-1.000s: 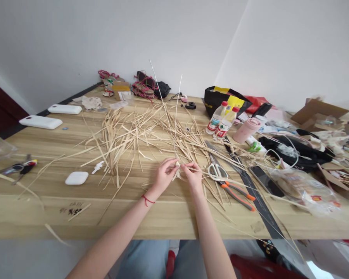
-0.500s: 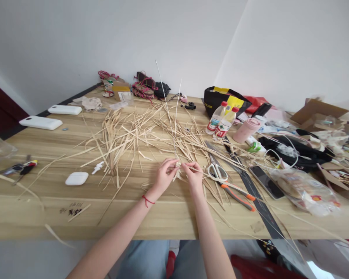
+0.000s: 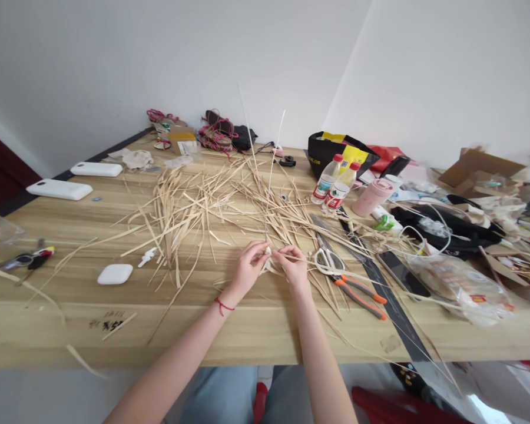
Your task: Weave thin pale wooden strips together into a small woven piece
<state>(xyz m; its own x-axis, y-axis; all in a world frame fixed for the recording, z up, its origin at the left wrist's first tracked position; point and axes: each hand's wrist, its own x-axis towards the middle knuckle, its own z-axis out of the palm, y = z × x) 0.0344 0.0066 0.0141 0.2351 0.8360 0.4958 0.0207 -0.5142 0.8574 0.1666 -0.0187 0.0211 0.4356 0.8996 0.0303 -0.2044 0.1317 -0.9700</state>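
Near the front middle of the table, my left hand (image 3: pixel 249 266) pinches a small pale woven piece (image 3: pixel 268 251). Two thin, pale wires (image 3: pixel 271 171) rise from it, spreading apart toward the wall. My right hand (image 3: pixel 294 267) is closed just beside it, its fingertips pinching a long flat straw strip (image 3: pixel 357 275) that trails away to the right over the tools. Short pale ends stick out below the piece, between the hands. How the strip passes around the piece is too small to make out.
Loose straw strips (image 3: pixel 185 206) spread behind my hands. To the right lie scissors (image 3: pixel 329 259), orange-handled pliers (image 3: pixel 362 297) and a phone (image 3: pixel 404 275). Two water bottles (image 3: pixel 333 187) and a pink cup (image 3: pixel 373 196) stand farther back. A white earphone case (image 3: pixel 115 274) lies left.
The right wire's tip has swung to the right, widening the gap between the wires. The straw strip from my right hand has shifted. Both hands stay close together around the piece.
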